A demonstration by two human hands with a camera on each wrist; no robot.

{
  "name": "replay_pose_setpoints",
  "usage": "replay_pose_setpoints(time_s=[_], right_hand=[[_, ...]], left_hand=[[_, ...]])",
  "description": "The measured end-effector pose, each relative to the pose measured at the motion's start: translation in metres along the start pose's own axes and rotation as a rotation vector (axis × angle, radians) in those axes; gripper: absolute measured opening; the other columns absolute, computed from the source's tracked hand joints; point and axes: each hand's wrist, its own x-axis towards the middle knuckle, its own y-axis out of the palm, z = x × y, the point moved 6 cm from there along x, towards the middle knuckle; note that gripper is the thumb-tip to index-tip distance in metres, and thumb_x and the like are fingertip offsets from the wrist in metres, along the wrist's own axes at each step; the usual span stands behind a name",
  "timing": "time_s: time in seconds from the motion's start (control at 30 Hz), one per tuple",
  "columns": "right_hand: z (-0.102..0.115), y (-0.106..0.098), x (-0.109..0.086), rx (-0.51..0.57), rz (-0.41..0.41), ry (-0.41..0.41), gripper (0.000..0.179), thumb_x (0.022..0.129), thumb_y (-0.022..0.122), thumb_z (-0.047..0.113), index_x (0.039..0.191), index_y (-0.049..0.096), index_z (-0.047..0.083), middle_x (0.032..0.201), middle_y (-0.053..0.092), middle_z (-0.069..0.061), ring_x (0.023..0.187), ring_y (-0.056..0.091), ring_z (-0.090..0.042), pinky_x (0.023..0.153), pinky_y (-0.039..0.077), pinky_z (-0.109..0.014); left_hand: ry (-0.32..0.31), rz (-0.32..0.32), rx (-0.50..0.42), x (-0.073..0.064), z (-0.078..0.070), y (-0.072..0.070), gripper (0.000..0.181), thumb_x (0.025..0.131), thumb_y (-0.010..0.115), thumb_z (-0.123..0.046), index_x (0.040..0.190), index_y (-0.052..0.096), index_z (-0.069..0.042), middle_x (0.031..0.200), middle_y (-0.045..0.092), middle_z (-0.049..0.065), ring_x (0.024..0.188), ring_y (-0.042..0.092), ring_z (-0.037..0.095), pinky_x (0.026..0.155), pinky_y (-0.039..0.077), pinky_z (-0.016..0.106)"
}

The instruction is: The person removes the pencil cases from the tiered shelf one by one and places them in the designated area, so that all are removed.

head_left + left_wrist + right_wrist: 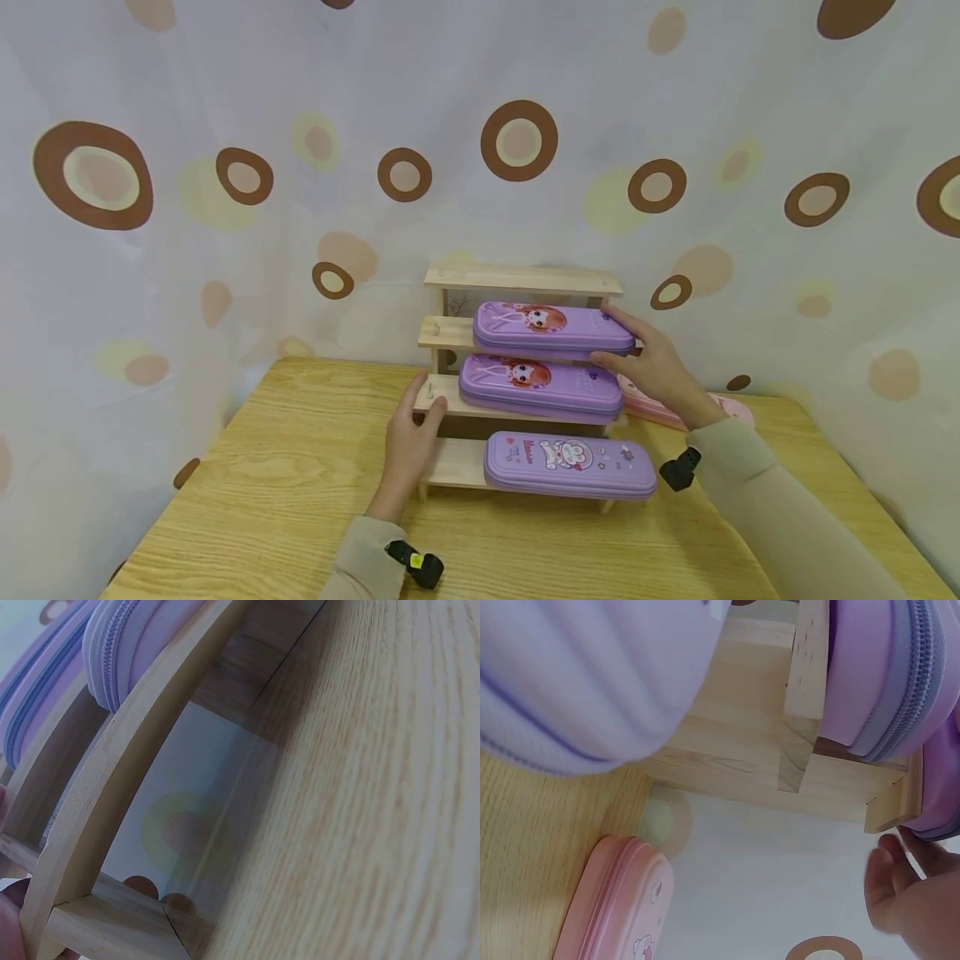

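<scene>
A tiered wooden display stand (450, 469) holds three purple pencil cases on its lower steps. My right hand (663, 371) grips the right end of the upper pencil case (558, 330), thumb in front and fingers over the top edge. Below it lies a second pencil case (543, 387) with the same girl picture. On the lowest step rests a rabbit-print pencil case (573, 464). My left hand (411, 437) holds the left end of the stand's second step, thumb in front. In the left wrist view only slivers of that hand show at the edge.
A pink pencil case (619, 900) lies on the wooden table (300, 483), right of the stand and partly behind my right arm. The top step (525, 277) stands close to a curtain (450, 225) with brown rings.
</scene>
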Motion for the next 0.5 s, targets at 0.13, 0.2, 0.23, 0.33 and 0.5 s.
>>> replay_pose_setpoints(time_s=[0.13, 0.2, 0.23, 0.33, 0.5], right_hand=[[0.000, -0.003, -0.003, -0.058, -0.034, 0.020, 0.082, 0.087, 0.076, 0.037, 0.155, 0.034, 0.021, 0.153, 0.038, -0.015, 0.123, 0.049, -0.032, 0.092, 0.049, -0.047], [0.000, -0.005, -0.005, -0.059, -0.048, 0.029, 0.082, 0.086, 0.077, 0.038, 0.155, 0.036, 0.021, 0.152, 0.039, -0.015, 0.122, 0.050, -0.032, 0.089, 0.049, -0.043], [0.000, -0.005, -0.006, -0.056, -0.054, 0.034, 0.082, 0.086, 0.077, 0.038, 0.155, 0.036, 0.020, 0.152, 0.040, -0.016, 0.121, 0.050, -0.032, 0.088, 0.049, -0.041], [0.000, -0.008, -0.010, -0.046, -0.074, 0.035, 0.081, 0.086, 0.078, 0.036, 0.154, 0.038, 0.017, 0.150, 0.042, -0.017, 0.120, 0.051, -0.033, 0.084, 0.048, -0.033], [-0.003, -0.011, -0.017, -0.005, -0.100, 0.021, 0.078, 0.087, 0.077, 0.032, 0.153, 0.039, 0.015, 0.149, 0.044, -0.016, 0.120, 0.051, -0.032, 0.080, 0.047, -0.017]], left_hand=[[0.001, -0.002, -0.004, 0.001, 0.001, 0.000, 0.057, 0.100, 0.058, -0.037, 0.152, 0.040, -0.022, 0.155, 0.037, 0.002, 0.143, 0.030, 0.030, 0.115, 0.026, 0.052], [-0.001, -0.004, -0.004, 0.001, 0.001, 0.000, 0.057, 0.100, 0.058, -0.038, 0.152, 0.040, -0.023, 0.155, 0.037, 0.002, 0.143, 0.030, 0.030, 0.115, 0.026, 0.051], [-0.002, -0.005, -0.002, 0.001, 0.002, 0.000, 0.057, 0.100, 0.058, -0.038, 0.152, 0.040, -0.023, 0.155, 0.037, 0.002, 0.143, 0.030, 0.029, 0.115, 0.026, 0.051], [-0.006, -0.007, 0.000, 0.001, 0.003, 0.000, 0.057, 0.100, 0.058, -0.038, 0.151, 0.040, -0.023, 0.155, 0.037, 0.001, 0.143, 0.030, 0.029, 0.115, 0.027, 0.051], [-0.005, -0.001, 0.001, 0.001, 0.004, 0.001, 0.057, 0.100, 0.058, -0.038, 0.152, 0.040, -0.020, 0.155, 0.037, 0.002, 0.143, 0.030, 0.030, 0.115, 0.027, 0.052]])
